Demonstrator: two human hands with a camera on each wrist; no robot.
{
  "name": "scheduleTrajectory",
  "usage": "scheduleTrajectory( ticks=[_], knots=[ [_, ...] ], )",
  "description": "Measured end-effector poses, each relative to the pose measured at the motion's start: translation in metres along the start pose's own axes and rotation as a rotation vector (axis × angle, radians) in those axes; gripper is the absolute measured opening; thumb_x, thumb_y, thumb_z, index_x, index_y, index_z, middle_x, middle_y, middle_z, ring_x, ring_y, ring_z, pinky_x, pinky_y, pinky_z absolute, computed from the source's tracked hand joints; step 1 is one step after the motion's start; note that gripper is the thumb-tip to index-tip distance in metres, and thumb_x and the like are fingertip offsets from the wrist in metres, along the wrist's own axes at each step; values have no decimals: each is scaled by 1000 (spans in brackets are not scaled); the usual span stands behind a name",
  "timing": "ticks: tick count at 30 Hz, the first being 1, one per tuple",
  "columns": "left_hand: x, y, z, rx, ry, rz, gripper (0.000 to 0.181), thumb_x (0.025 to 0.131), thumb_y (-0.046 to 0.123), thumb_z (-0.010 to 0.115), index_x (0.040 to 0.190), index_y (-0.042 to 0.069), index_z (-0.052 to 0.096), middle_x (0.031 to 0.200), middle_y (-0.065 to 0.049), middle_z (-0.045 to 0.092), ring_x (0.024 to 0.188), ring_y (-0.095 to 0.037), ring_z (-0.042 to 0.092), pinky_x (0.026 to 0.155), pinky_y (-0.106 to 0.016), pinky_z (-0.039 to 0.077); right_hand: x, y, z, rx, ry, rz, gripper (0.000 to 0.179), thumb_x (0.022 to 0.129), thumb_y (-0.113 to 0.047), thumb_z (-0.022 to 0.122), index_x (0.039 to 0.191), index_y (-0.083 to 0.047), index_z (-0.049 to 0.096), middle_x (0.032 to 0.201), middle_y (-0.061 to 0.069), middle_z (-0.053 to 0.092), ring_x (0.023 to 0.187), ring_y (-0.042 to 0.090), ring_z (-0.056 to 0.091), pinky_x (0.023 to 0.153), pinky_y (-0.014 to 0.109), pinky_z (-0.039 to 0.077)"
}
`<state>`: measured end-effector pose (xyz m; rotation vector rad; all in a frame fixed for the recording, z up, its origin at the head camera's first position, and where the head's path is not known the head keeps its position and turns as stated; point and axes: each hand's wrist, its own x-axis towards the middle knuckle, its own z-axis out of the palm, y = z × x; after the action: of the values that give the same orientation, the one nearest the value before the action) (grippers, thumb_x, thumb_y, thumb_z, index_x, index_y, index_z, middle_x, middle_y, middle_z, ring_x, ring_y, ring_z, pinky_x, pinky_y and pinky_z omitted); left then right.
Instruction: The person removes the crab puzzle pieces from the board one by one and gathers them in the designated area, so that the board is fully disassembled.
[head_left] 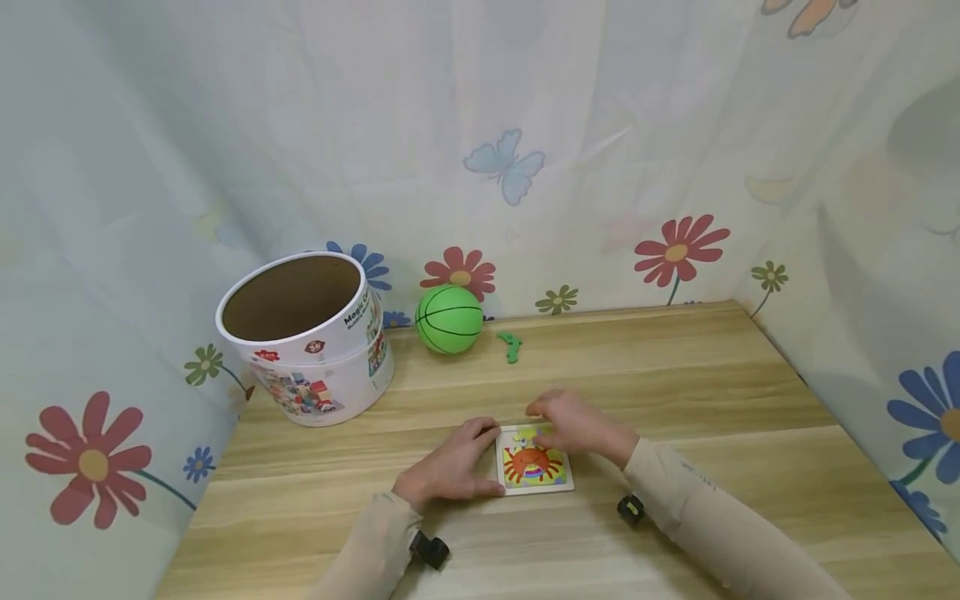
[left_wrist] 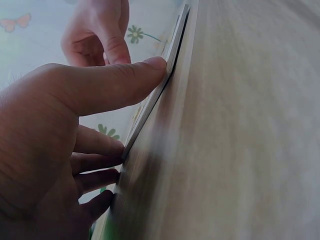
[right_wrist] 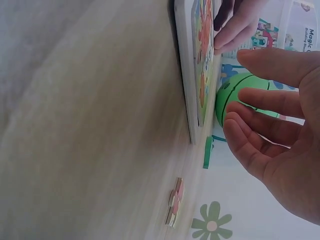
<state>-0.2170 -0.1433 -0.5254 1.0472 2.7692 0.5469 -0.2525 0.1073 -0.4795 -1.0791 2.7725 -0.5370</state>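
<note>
A square, white-framed picture puzzle (head_left: 534,479) lies on the wooden table, showing a red crab on yellow. My left hand (head_left: 457,467) holds its left side, thumb at the near corner and index finger at the far one. The left wrist view shows the left thumb (left_wrist: 132,82) along the frame's edge. Over the puzzle's far right part hovers my right hand (head_left: 581,429), fingers loosely bent with nothing between them. In the right wrist view, a small red and pale piece (right_wrist: 175,202) lies on the table; the head view does not show it.
A green piece (head_left: 512,346) lies behind the puzzle, near a green ball (head_left: 450,319). A large white bucket (head_left: 330,375) stands at the back left, its top uncovered. Flowered curtains (head_left: 570,233) border the table (head_left: 675,367) at the back and sides.
</note>
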Motion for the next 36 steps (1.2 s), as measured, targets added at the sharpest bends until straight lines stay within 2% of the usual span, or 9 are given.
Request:
scheduleTrajectory(
  ticks=[13, 20, 26, 36],
  knots=[
    [-1, 2, -2, -1, -18, -20, 91, 80, 57, 72, 146, 1, 41, 149, -11, 36, 137, -24, 36, 115, -40, 34, 1, -4, 5, -21, 5, -60, 43, 82, -24, 76, 117, -1, 67, 116, 15, 67, 110, 31, 60, 98, 45, 50],
    [-2, 3, -3, -8, -27, -24, 91, 80, 56, 72, 146, 2, 41, 149, -11, 36, 138, -23, 36, 116, -38, 33, 3, -8, 8, -9, -34, -27, 44, 82, -26, 77, 118, -3, 67, 119, 12, 66, 114, 30, 58, 100, 44, 49],
    [-1, 1, -1, -2, -18, -22, 92, 80, 58, 71, 146, 2, 41, 149, -10, 36, 138, -24, 36, 116, -39, 32, 4, -10, 10, -25, -36, -49, 45, 82, -30, 77, 116, -2, 67, 115, 11, 67, 109, 27, 60, 98, 41, 50],
    [1, 0, -2, 15, -12, -9, 92, 79, 57, 72, 146, 1, 41, 148, -11, 37, 139, -24, 35, 116, -38, 32, 6, -12, 12, -54, -71, -39, 49, 85, -35, 75, 119, -2, 66, 118, 12, 65, 112, 27, 59, 98, 41, 49]
  ],
)
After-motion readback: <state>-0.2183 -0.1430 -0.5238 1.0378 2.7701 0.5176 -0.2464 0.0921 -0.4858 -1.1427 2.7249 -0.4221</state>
